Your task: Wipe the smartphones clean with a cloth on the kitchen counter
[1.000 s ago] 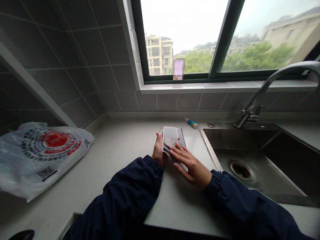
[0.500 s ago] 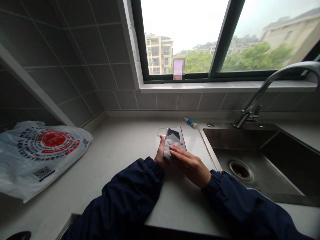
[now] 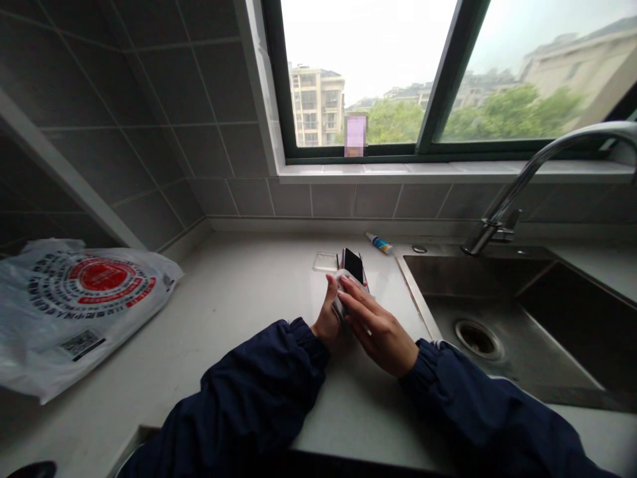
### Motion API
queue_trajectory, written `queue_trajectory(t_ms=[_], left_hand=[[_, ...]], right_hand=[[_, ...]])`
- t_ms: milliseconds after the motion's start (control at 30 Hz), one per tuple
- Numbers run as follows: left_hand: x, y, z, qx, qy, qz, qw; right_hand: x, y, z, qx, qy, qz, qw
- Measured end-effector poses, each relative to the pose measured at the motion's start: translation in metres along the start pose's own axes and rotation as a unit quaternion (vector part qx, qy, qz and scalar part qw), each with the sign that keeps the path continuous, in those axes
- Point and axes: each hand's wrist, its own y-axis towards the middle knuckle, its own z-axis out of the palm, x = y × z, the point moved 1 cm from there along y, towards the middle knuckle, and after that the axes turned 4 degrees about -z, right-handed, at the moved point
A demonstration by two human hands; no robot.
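My left hand (image 3: 327, 320) is closed around a smartphone (image 3: 353, 263), which stands tilted above the counter with its dark face partly showing. A pale cloth or tissue (image 3: 340, 273) wraps the phone's near left edge. My right hand (image 3: 381, 332) presses that cloth against the phone, fingers together and stretched along it. Most of the cloth and the phone's lower part are hidden by my fingers. Just left of the phone lies a clear phone case (image 3: 324, 261). Behind the phone, a thin flat item with dark edges rests on the counter, mostly covered.
A small blue-and-white tube (image 3: 379, 243) lies near the sink's corner. At right is the steel sink (image 3: 435, 292) with a tall faucet (image 3: 502, 199). A white plastic bag (image 3: 94, 305) with red print sits on the counter (image 3: 239, 292) at left. A window (image 3: 363, 60) is ahead.
My left hand has turned the phone, tilting it from a flatter pose onto its side. The cloth and my right fingers have moved from its surface round to its edge.
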Motion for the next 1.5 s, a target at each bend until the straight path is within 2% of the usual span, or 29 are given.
queue_trajectory(t_ms=[200, 367, 467, 667, 733, 900, 1033, 1267, 1500], left_hand=[[0.002, -0.001, 0.003, 0.003, -0.018, -0.009, 1.000], [0.004, 0.000, 0.002, -0.002, -0.012, 0.023, 1.000], [0.005, -0.001, 0.002, -0.005, -0.031, 0.028, 0.999], [0.003, 0.001, -0.001, -0.026, -0.063, -0.011, 0.998], [-0.001, 0.002, -0.001, -0.018, -0.068, -0.014, 0.997], [-0.009, 0.004, 0.004, -0.010, -0.074, 0.035, 0.997], [-0.011, 0.004, 0.007, -0.004, -0.057, 0.048, 0.997], [-0.017, 0.002, 0.007, -0.013, -0.038, 0.058, 0.998], [-0.022, 0.005, 0.005, -0.012, -0.038, 0.063, 0.997]], right_hand=[[0.001, 0.004, -0.007, 0.043, -0.013, 0.016, 0.999], [0.000, 0.005, -0.008, 0.052, -0.030, 0.022, 0.998], [-0.001, 0.005, -0.008, 0.047, -0.040, 0.009, 0.998], [-0.007, 0.003, -0.005, 0.037, -0.037, 0.006, 0.999], [-0.009, 0.001, -0.003, 0.029, -0.031, 0.000, 0.999], [-0.011, -0.002, -0.001, 0.010, -0.015, -0.033, 0.999], [-0.014, -0.003, -0.003, -0.005, -0.007, -0.043, 0.999], [-0.028, -0.007, -0.002, 0.017, -0.027, -0.011, 0.999], [-0.028, -0.007, -0.002, 0.034, -0.076, 0.012, 0.996]])
